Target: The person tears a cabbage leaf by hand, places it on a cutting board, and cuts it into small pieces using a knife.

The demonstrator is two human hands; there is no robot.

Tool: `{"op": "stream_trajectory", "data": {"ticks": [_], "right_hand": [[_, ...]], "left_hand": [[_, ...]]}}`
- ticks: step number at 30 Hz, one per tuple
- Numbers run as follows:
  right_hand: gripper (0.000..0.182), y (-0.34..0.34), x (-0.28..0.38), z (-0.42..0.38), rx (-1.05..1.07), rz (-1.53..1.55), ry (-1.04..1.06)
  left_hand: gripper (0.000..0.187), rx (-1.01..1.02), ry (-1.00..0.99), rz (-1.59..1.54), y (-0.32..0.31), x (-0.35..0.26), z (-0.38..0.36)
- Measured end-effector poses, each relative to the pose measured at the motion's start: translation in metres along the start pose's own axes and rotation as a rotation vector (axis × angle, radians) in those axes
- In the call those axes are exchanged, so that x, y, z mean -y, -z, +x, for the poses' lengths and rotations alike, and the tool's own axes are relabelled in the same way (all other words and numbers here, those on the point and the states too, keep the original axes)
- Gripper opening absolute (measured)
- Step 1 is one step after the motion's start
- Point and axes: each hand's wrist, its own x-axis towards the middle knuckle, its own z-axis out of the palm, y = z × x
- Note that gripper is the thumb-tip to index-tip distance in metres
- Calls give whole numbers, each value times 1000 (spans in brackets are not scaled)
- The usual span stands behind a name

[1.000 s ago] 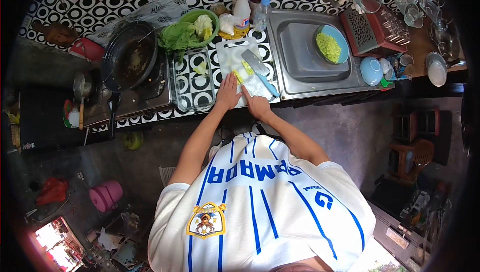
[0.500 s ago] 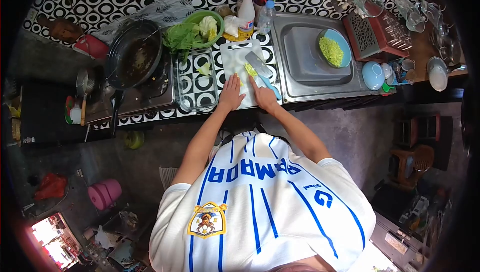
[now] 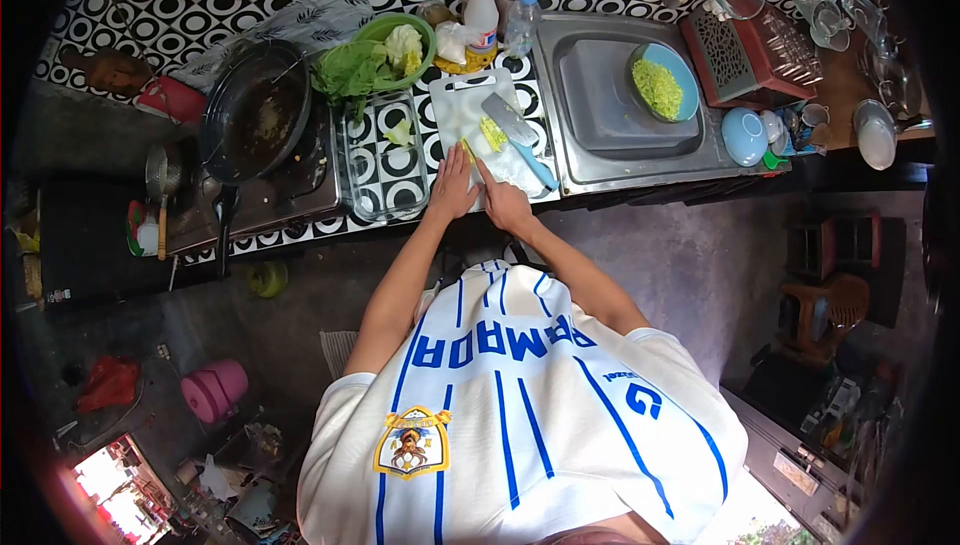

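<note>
Two bare hands are working at the pale cutting board (image 3: pixel 448 110), with 12 o'clock being the top of the view. The left hand (image 3: pixel 452 185) is lying nearly flat, its fingers extending close together, and a small yellow-green piece (image 3: pixel 466 148) is showing at its fingertips; whether they are pressing it, the inspector is not telling with certainty. The right hand (image 3: pixel 505 203) is pointing its index finger toward 11 o'clock, its other fingers curling in and not visibly grasping anything.

The chopped greens (image 3: pixel 492 134) are lying on the board in a short heap, at 1 o'clock from both hands and apart from the fingers. They are looking finely cut, moist and yellow-green. The knife (image 3: pixel 510 120) is resting beside them, its broad, dull-grey metal blade running into a smooth blue handle at 4 o'clock.

At 9 o'clock from the left hand, a clear rectangular dish (image 3: pixel 388 213) is showing patterned tiles through its base. At 11 o'clock, a round green bowl (image 3: pixel 431 45) is holding crinkled leaves (image 3: pixel 350 73). At 2 o'clock, a round blue bowl (image 3: pixel 690 85) is containing fine green shreds (image 3: pixel 657 90).
</note>
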Motion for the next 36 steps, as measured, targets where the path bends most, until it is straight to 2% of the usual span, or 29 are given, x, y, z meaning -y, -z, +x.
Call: {"op": "stream_trajectory", "data": {"ticks": [5,11,17,20,23,29,36], "right_hand": [[70,-12,-3,7,-51,-71,53],[79,-18,-3,8,-44,-199,72],[88,-22,-7,12,-2,-320,105],[90,-28,-10,18,24,-337,140],[90,-23,-8,19,41,-310,154],[90,-20,-11,37,-20,-271,166],[88,-18,-13,3,42,-309,144]], "left_hand": [[91,-19,-1,-89,3,4,2],[92,19,4,-11,3,5,3],[76,35,22,-6,10,2,5],[68,-42,-48,-39,10,7,4],[68,-58,-52,-37,11,6,3],[70,32,-25,-37,13,6,7],[69,31,-28,35,12,4,7]]}}
